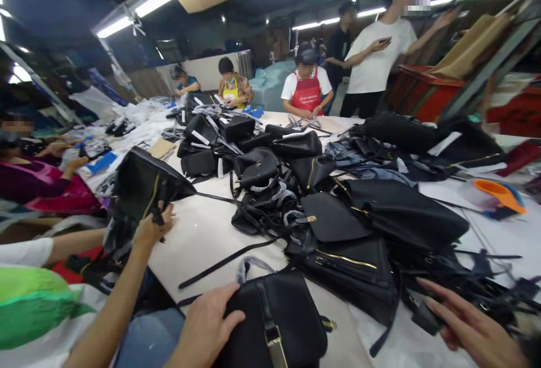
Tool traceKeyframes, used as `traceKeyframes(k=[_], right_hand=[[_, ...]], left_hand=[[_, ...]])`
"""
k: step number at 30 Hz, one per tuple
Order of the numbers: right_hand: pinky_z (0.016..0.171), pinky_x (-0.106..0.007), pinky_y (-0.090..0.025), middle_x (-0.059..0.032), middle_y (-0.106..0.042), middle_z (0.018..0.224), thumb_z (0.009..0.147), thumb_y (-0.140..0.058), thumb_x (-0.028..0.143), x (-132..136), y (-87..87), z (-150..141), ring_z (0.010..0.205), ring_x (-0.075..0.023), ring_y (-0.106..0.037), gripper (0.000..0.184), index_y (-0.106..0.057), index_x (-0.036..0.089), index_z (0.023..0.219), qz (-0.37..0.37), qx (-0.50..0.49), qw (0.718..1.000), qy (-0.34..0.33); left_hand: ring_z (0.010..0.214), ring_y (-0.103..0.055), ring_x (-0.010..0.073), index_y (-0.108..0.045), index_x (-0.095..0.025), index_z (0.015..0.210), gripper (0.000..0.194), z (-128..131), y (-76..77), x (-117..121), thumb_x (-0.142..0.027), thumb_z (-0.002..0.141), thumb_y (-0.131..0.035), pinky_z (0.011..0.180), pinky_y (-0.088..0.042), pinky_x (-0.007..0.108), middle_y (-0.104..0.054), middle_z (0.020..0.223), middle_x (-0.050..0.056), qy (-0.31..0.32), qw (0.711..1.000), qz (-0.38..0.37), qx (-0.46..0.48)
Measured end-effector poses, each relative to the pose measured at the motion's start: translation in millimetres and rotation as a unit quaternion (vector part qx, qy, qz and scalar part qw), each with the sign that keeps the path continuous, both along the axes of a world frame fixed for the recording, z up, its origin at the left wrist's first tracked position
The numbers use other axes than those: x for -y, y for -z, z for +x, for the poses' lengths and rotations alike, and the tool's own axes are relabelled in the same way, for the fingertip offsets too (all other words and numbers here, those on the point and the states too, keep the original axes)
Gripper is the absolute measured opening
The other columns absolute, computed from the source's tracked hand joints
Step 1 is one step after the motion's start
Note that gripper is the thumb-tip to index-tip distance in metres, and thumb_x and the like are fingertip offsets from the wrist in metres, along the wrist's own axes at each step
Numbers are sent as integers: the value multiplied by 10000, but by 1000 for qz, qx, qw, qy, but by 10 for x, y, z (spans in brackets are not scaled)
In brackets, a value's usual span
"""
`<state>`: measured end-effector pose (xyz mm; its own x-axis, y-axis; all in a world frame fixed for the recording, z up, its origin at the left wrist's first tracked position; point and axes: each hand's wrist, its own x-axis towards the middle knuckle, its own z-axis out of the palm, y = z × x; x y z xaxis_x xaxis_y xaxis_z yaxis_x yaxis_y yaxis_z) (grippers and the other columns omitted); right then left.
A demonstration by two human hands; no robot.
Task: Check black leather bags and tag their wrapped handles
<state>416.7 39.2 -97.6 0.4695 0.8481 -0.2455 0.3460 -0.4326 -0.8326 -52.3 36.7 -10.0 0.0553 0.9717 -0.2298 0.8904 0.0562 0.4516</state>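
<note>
The left hand point(205, 326) lies flat on a black handbag point(274, 323) at the near edge of the table point(203, 249), fingers spread and not clamped, steadying it. The right hand point(473, 323), fingers apart, sits near tangled black straps point(469, 286) at right.

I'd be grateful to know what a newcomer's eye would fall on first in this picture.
First comes the large heap of black handbags with tangled straps, in the middle of the long white table. In the foreground, the left hand rests on a black handbag with a gold-coloured buckle strap, and the right hand is at the heap's near edge. Beyond the heap is a co-worker in a red apron.
</note>
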Motion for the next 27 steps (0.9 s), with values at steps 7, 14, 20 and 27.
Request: traceKeyframes(k=[7, 14, 20, 27], right_hand=[[724, -381, -620, -118, -755, 1002, 576, -777, 515, 230, -750, -1037, 887, -313, -716, 573, -725, 235, 1074, -27, -236, 963, -130], [580, -267, -531, -30, -718, 708, 841, -608, 337, 337, -1017, -1717, 613, -187, -667, 172, -738, 306, 949, 250, 318, 851, -335], [607, -275, -493, -60, -706, 903, 828, -418, 73, 344, -975, -2136, 662, -177, -680, 261, -623, 235, 826, 341, 499, 716, -350], [356, -262, -345, -5, -658, 582, 609, -452, -51, 301, -950, -2432, 383, -178, -625, 490, -614, 168, 1016, 280, 566, 668, -394]], left_hand=[[1193, -481, 304, -578, -201, 651, 139, 76, -144, -64, -245, 778, -616, 990, -370, 427, -574, 1254, 108, 28, 991, 72, 105], [729, -502, 172, -465, -211, 673, 110, 96, -50, -108, -222, 717, -565, 666, -370, 270, -538, 715, -26, 15, 973, 5, 232], [789, -490, 171, -465, -209, 719, 133, 89, -166, -67, -106, 645, -505, 728, -364, 275, -536, 795, -9, 72, 957, 29, 279], [753, -516, 134, -405, -225, 999, 422, 81, -106, -59, -44, 636, -522, 715, -373, 253, -561, 784, -52, 31, 913, 19, 405]])
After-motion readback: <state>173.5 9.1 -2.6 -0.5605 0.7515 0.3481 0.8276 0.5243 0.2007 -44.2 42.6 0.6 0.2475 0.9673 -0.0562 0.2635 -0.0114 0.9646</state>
